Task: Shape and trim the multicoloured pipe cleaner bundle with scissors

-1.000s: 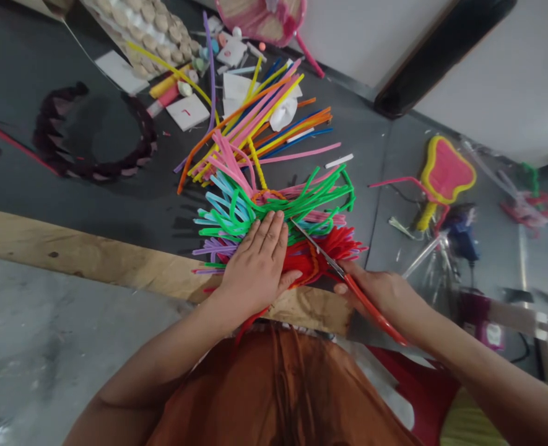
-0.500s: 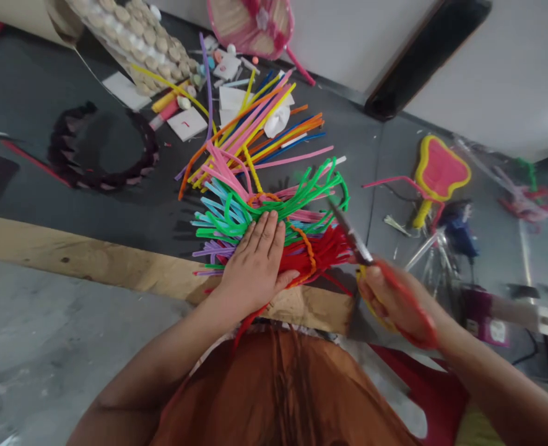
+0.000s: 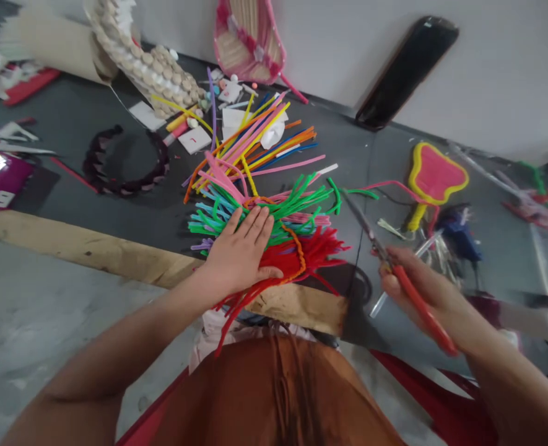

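Pipe cleaners [image 3: 304, 197] lie beneath the flat left hand [image 3: 236, 251], near the right hand [image 3: 434, 292] gripping scissors [image 3: 421, 306]

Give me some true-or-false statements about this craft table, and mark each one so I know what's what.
1. The left hand lies on a pile of fuzzy, multicoloured stems. True.
2. The right hand holds a wooden paintbrush. False: it holds metal scissors with a red handle.
3. A twisted orange fuzzy strand lies across fuzzy red stems. True.
4. The dark, ridged, C-shaped band is under the left hand. False: it lies apart from that hand, on the dark grey tabletop.
5. The pink panel with a fuzzy yellow border has a blue border. False: the border is yellow.
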`<control>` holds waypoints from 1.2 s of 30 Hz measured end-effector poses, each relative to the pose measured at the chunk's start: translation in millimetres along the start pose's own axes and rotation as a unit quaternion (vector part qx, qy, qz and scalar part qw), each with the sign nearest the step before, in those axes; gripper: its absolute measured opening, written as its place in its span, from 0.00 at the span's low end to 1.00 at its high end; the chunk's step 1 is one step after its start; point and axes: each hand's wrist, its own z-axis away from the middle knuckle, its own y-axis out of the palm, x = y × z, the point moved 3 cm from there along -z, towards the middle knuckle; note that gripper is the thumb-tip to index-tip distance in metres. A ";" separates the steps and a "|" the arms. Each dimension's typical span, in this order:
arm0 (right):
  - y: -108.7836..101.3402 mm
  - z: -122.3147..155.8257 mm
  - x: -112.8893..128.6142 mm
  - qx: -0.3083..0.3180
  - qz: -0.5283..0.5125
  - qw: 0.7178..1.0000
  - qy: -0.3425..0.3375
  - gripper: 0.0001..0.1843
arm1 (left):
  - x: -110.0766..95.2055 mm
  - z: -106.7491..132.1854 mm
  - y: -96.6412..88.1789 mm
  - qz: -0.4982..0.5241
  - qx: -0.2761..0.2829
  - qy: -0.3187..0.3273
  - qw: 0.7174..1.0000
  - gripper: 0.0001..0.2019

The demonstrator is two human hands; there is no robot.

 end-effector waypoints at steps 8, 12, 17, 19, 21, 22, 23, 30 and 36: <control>24.7 -21.2 47.1 0.176 0.048 0.983 -0.035 0.27 | 5.7 6.9 23.6 0.027 -0.047 -0.007 0.999 0.52; 34.0 -33.0 48.8 0.172 0.062 0.982 -0.041 0.24 | 6.5 6.0 21.9 0.043 -0.045 -0.008 0.998 0.54; 42.1 -33.4 49.1 0.156 0.039 0.987 -0.027 0.20 | 5.7 6.0 20.2 0.072 -0.040 -0.009 0.997 0.54; 45.0 -32.6 49.1 0.145 0.039 0.988 -0.026 0.20 | 5.4 6.3 20.4 0.079 -0.041 -0.011 0.996 0.54; 46.0 -30.9 49.6 0.130 0.042 0.990 -0.029 0.21 | 5.1 6.3 21.4 0.085 -0.043 -0.011 0.995 0.54; 45.7 -29.7 50.1 0.124 0.044 0.991 -0.027 0.22 | 5.1 6.2 22.1 0.088 -0.044 -0.011 0.995 0.55; 45.0 -28.4 50.6 0.122 0.046 0.991 -0.023 0.23 | 5.1 6.2 22.9 0.090 -0.045 -0.011 0.995 0.55; 41.2 -27.9 57.0 0.136 0.075 0.988 0.008 0.26 | 5.3 6.4 23.7 0.096 -0.049 -0.009 0.994 0.55; 47.8 -36.0 60.3 0.133 0.105 0.986 -0.005 0.25 | 5.4 6.5 21.9 0.103 -0.052 -0.005 0.993 0.54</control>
